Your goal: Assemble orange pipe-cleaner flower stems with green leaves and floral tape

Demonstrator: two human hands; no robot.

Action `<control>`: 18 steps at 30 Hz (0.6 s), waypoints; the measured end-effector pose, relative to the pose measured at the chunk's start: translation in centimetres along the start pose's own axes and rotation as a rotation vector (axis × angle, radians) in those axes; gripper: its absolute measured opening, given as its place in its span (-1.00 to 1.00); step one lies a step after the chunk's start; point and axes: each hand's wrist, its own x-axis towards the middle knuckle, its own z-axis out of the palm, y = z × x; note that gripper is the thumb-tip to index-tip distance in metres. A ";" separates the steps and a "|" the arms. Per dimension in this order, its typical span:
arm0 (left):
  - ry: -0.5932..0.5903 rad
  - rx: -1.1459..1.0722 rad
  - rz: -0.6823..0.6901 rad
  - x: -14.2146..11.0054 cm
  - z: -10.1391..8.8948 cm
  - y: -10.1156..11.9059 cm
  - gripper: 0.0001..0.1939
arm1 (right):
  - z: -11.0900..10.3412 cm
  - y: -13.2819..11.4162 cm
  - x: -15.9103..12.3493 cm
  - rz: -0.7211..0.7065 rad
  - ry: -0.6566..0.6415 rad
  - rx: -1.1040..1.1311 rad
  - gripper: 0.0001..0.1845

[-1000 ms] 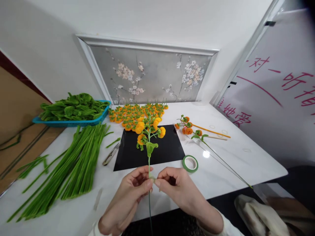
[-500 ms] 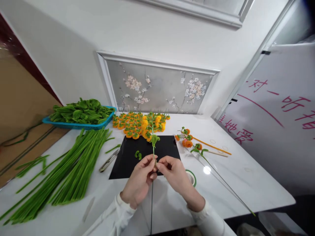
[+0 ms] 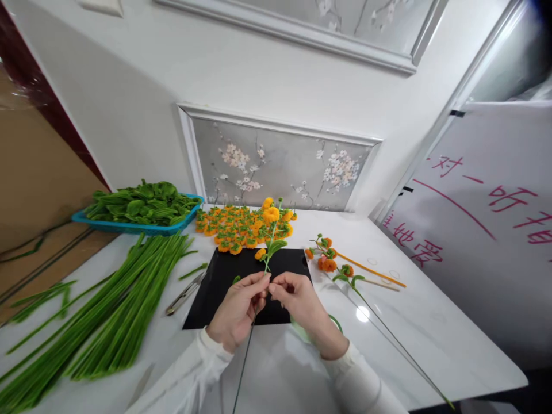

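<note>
A tall artificial flower stem (image 3: 275, 248) with orange-yellow blooms and green leaves rises above the black mat. My left hand (image 3: 238, 309) pinches this stem below its leaves, and the long thin lower end runs down toward the table's front edge. My right hand (image 3: 302, 302) is close against the left fingertips, thumb and fingers pressed together beside the stem. Whatever sits in that pinch is too small to make out. Partly hidden under my right wrist lies a green roll of tape (image 3: 336, 323).
At left lie a bundle of green fuzzy stems (image 3: 125, 310) and a blue tray (image 3: 172, 229) of green leaves. Scissors (image 3: 185, 294) rest by the black mat (image 3: 202, 310). Several orange flower heads (image 3: 233, 227) stand behind it. A finished orange flower spray (image 3: 330, 264) lies at right.
The flower stem has turned and tilted between my fingers, its lower end swinging left. Both hands stay together at the stem. The camera view has tipped up slightly.
</note>
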 end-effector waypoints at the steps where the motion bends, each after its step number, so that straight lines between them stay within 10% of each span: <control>1: 0.003 0.013 -0.004 0.1 -0.1 0.1 -0.82 | 0.0 0.1 0.1 0.009 -0.013 0.029 -0.78; 18: -0.124 0.239 0.233 0.8 -0.6 -0.3 -0.75 | 0.5 0.5 0.3 0.084 -0.044 0.378 -0.66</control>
